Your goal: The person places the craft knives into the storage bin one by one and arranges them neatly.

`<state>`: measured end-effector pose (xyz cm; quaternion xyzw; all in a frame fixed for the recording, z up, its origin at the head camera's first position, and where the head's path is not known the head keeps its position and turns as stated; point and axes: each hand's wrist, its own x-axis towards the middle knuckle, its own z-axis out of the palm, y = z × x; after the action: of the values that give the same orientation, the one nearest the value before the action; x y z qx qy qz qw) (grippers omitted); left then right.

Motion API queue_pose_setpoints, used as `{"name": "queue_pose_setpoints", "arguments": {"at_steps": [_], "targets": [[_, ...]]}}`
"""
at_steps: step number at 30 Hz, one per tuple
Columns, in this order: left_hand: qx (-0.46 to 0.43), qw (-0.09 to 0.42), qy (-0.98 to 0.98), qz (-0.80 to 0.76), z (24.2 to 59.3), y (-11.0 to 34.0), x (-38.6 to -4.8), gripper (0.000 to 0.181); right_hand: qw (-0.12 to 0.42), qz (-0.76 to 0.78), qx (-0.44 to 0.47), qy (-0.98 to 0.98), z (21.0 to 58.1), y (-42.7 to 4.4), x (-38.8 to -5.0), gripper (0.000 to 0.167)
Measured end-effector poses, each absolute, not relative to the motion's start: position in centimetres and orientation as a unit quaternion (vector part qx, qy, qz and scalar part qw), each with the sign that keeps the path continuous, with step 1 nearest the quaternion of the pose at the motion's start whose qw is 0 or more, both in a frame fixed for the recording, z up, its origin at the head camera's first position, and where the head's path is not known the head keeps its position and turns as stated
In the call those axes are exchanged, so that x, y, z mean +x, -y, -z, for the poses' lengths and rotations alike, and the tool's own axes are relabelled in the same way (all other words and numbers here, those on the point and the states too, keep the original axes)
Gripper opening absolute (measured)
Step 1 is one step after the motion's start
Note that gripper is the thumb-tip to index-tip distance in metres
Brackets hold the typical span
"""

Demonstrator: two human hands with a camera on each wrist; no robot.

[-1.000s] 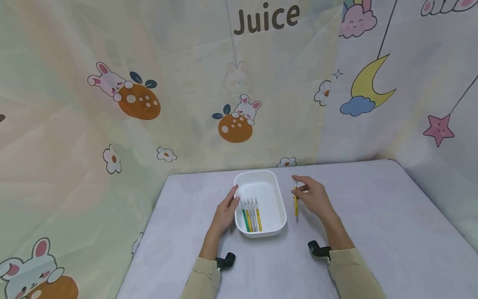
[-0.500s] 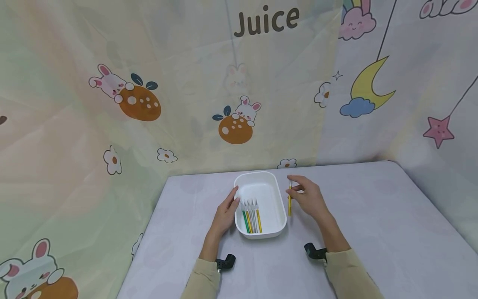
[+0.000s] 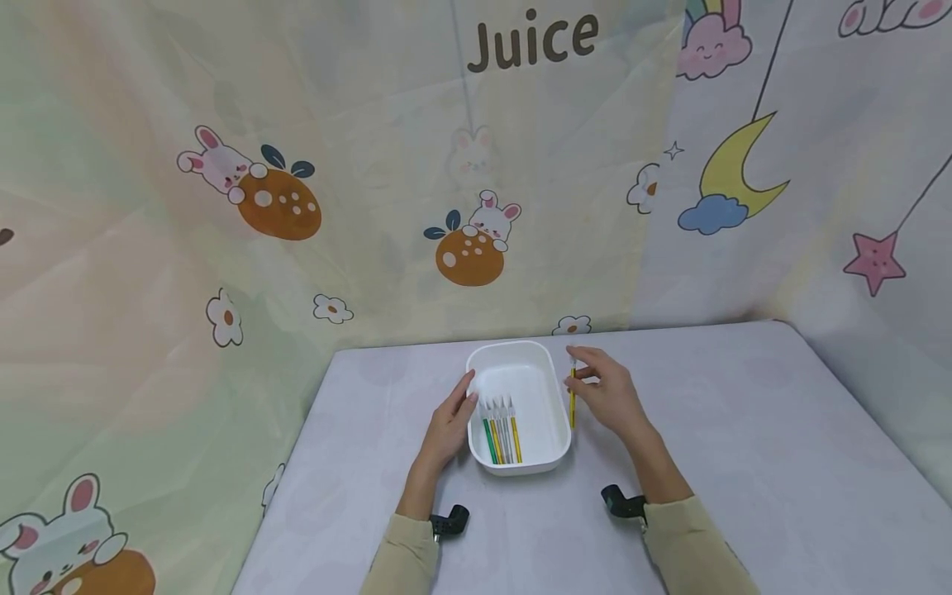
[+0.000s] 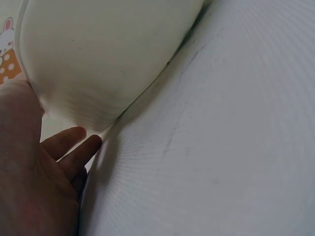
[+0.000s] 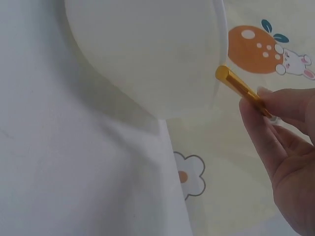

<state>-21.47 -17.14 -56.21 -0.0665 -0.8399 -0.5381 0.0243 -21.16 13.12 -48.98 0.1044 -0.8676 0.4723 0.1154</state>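
Observation:
A white tray (image 3: pixel 500 473) stands on the table, holding several slim pen-shaped tools (image 3: pixel 516 442) in green, yellow and silver, laid side by side with clear pointed ends facing away. My left hand (image 3: pixel 445 428) holds the tray's left side, its thumb at the rim; in the left wrist view, two bent fingers (image 4: pixel 78 152) lie by the outer wall. Just right of the tray, my right hand (image 3: pixel 611 398) pinches a yellow pen-shaped tool (image 3: pixel 572 405) upright by its upper part. Its gold butt end (image 5: pixel 224 73) shows near the tray's rim in the right wrist view.
A pale cloth covers the table (image 3: pixel 714 446). Behind it hangs a printed curtain (image 3: pixel 372 215) with rabbits, oranges and a moon, close to the table's back edge. Each wrist carries a small black camera (image 3: pixel 451 521).
My right hand has moved left with the yellow pen-shaped tool, from some distance off to right beside the tray. My left hand and the tray have stayed in place.

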Motion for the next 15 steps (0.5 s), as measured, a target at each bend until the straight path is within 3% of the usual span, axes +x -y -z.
{"name": "queue_pose_setpoints", "arguments": {"at_steps": [15], "targets": [[-0.060, 0.028, 0.841, 0.537, 56.2, 17.1, -21.4, 0.048, 0.165, -0.527, 0.117, 0.826, 48.4, -12.0, -20.8, 0.062]]}}
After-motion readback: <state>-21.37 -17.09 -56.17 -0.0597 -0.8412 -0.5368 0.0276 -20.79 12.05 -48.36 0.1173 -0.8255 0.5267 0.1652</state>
